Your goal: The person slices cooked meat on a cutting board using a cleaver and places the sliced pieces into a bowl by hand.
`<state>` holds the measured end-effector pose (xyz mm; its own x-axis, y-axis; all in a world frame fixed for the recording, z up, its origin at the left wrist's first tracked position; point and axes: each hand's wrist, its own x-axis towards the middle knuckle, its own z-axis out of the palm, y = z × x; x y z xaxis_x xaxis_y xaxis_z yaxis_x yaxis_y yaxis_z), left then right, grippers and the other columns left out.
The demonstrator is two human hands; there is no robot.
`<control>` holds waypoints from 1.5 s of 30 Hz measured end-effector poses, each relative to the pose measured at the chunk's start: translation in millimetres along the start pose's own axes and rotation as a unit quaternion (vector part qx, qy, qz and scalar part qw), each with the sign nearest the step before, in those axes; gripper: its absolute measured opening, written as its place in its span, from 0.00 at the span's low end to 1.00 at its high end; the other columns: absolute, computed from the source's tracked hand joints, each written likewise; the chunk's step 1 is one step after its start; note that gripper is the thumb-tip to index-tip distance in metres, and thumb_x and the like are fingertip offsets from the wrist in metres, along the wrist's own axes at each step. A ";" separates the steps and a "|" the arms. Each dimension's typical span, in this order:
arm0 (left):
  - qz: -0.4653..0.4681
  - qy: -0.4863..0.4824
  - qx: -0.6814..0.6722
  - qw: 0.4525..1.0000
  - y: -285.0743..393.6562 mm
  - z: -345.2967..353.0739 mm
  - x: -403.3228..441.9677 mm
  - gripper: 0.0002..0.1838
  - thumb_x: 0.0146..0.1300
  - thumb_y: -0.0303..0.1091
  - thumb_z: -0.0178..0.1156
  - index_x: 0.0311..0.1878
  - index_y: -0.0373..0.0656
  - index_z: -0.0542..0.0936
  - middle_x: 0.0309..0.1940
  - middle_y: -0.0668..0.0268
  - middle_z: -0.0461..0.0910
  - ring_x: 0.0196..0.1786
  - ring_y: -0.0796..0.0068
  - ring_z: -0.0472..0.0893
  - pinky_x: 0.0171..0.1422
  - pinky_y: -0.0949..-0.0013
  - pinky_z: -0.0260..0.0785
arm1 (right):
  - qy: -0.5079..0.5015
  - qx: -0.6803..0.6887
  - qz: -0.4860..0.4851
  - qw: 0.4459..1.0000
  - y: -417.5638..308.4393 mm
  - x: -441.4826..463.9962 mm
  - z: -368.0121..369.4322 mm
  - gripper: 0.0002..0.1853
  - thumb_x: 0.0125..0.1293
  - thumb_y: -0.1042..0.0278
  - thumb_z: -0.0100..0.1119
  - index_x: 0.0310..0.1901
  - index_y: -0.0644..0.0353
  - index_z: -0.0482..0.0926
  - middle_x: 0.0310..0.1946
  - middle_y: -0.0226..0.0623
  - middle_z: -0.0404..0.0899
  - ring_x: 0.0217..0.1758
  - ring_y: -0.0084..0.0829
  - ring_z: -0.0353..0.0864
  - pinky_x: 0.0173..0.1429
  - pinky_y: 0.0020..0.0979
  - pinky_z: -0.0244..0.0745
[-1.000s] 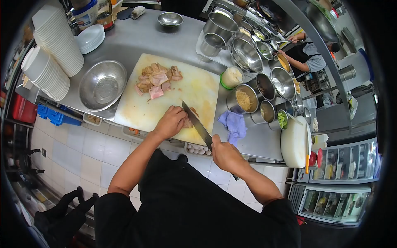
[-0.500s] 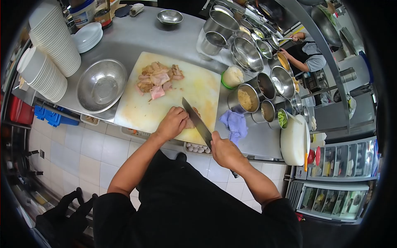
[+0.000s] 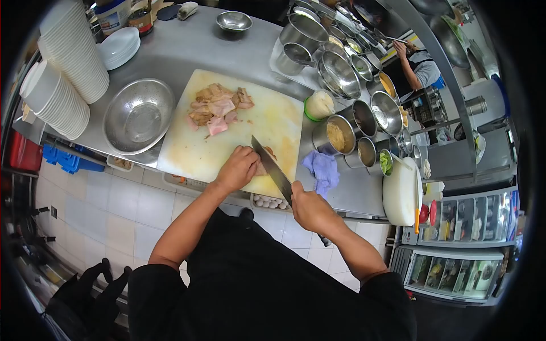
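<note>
My right hand (image 3: pixel 311 207) grips the handle of a large kitchen knife (image 3: pixel 272 165), its broad blade slanting up and left over the white cutting board (image 3: pixel 187 145). With fingers curled, my left hand (image 3: pixel 240 169) presses a piece of meat (image 3: pixel 261 170) against the board, close beside the blade; the hand and knife hide most of that piece. A bit of browned meat shows on the blade's far side. Farther up the board lies a pile of sliced, pinkish-brown meat (image 3: pixel 217 108).
A perforated steel bowl (image 3: pixel 139 116) stands left of the board, near stacked white tubs (image 3: pixel 71 68). Metal pots (image 3: pixel 334 136) and a purple cloth (image 3: pixel 322 171) lie to the right. Below the board's edge is a tray of eggs (image 3: pixel 269 202). A co-worker (image 3: pixel 418 71) stands at upper right.
My hands, the knife and the meat stay almost in place. At upper right the co-worker's arm has been raised. The view has shifted very slightly.
</note>
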<state>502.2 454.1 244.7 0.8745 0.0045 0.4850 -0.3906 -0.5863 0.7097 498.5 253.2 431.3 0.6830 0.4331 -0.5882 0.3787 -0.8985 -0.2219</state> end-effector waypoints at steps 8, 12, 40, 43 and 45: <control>-0.001 -0.035 -0.018 0.999 -8.7 -5.1 -1.3 0.05 0.62 0.23 0.63 0.41 0.37 0.82 0.40 0.57 0.77 0.47 0.53 0.75 0.56 0.58 0.71 | 0.075 0.016 -0.022 0.997 7.6 31.4 49.4 0.11 0.67 0.77 0.46 0.49 0.71 0.63 0.30 0.73 0.80 0.37 0.72 0.82 0.46 0.63 0.76; 0.010 -0.048 -0.032 0.998 -9.1 -9.9 0.1 0.06 0.61 0.23 0.63 0.42 0.37 0.82 0.39 0.57 0.77 0.47 0.53 0.75 0.56 0.58 0.71 | 0.072 0.034 -0.011 0.997 7.5 27.7 30.8 0.10 0.69 0.76 0.46 0.49 0.70 0.63 0.30 0.73 0.80 0.37 0.72 0.82 0.46 0.63 0.75; 0.015 -0.068 -0.053 0.996 -17.2 -14.4 -4.2 0.05 0.63 0.23 0.59 0.42 0.39 0.78 0.41 0.56 0.74 0.48 0.50 0.72 0.55 0.55 0.69 | 0.048 0.025 0.003 0.999 -29.8 28.1 11.8 0.11 0.67 0.76 0.48 0.47 0.73 0.64 0.31 0.75 0.80 0.39 0.72 0.82 0.49 0.62 0.77; 0.012 -0.083 -0.049 0.995 -20.3 -20.5 -2.8 0.05 0.63 0.23 0.58 0.42 0.39 0.78 0.42 0.56 0.74 0.49 0.49 0.73 0.56 0.55 0.69 | 0.141 0.041 0.012 0.989 -25.1 43.9 67.7 0.12 0.76 0.68 0.46 0.48 0.70 0.63 0.27 0.74 0.78 0.36 0.73 0.80 0.45 0.63 0.74; 0.015 -0.097 -0.052 0.994 -19.8 -20.4 -5.8 0.06 0.63 0.22 0.58 0.43 0.39 0.78 0.42 0.56 0.74 0.49 0.49 0.73 0.56 0.55 0.70 | 0.146 0.046 0.008 0.988 -24.8 41.6 64.2 0.11 0.76 0.68 0.46 0.48 0.70 0.63 0.27 0.73 0.78 0.36 0.73 0.80 0.45 0.63 0.74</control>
<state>499.0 482.3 238.3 0.8974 -0.1743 0.4054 -0.4356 -0.4968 0.7506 477.4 289.0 362.4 0.8453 0.4077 -0.3452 0.3159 -0.9026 -0.2925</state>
